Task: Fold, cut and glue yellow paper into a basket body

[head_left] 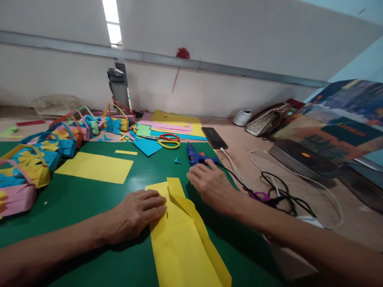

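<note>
A long sheet of folded yellow paper point(179, 243) lies on the green mat in front of me, its right flap raised and creased. My left hand point(136, 213) is on its left edge, fingers together and pressing on the upper part; the thumb is hidden. Just beyond my right hand point(209, 185) lies a blue glue gun point(196, 156), nozzle pointing away. My right hand hovers beside its handle, with the fingers bent, the thumb apart and nothing visible in the grasp. Whether it touches the handle I cannot tell.
Several small paper baskets point(61, 141) line the left. A yellow sheet point(95, 167), scissors point(169, 140), coloured papers point(176, 123) and a phone point(214, 137) lie ahead. Black and white cables point(287, 199) tangle at right, near a bag point(266, 117). A bottle point(119, 87) stands behind.
</note>
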The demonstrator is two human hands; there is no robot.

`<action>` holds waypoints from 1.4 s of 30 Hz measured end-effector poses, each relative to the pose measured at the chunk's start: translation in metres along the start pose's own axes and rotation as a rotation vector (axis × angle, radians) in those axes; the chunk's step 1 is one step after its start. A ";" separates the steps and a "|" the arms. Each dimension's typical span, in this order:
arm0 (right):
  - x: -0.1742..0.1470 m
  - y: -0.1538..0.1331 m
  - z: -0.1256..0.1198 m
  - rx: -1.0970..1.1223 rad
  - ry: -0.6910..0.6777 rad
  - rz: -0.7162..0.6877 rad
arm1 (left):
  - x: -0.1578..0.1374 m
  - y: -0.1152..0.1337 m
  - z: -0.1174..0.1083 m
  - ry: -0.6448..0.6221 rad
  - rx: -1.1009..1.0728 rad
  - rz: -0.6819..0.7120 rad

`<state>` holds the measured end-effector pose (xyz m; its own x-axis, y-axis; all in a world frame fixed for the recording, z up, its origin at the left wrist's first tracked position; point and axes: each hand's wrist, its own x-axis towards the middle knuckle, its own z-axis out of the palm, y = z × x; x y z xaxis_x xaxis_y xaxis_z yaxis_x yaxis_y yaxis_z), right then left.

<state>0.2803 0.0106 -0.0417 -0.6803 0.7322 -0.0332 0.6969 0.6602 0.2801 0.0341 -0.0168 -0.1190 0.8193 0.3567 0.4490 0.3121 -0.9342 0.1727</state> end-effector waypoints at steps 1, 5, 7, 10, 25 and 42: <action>-0.003 -0.009 0.001 0.080 0.023 -0.026 | 0.000 0.000 0.000 -0.006 0.001 -0.006; -0.009 -0.026 0.015 0.344 0.138 -0.094 | 0.000 0.000 0.000 -0.012 0.000 -0.018; -0.007 -0.026 0.023 0.414 0.150 -0.105 | 0.000 0.000 0.000 -0.005 0.001 -0.017; -0.005 -0.025 0.030 0.454 0.106 -0.107 | 0.001 0.001 -0.001 -0.006 -0.002 -0.011; -0.006 -0.033 0.039 0.358 0.019 -0.049 | 0.001 0.002 -0.001 0.005 0.019 -0.050; 0.012 -0.040 0.041 0.413 -0.059 -0.028 | 0.003 0.004 0.000 0.066 0.048 -0.046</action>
<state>0.2533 0.0000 -0.0925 -0.6941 0.7137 -0.0939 0.7193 0.6825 -0.1292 0.0377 -0.0190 -0.1169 0.7704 0.3968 0.4990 0.3725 -0.9154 0.1527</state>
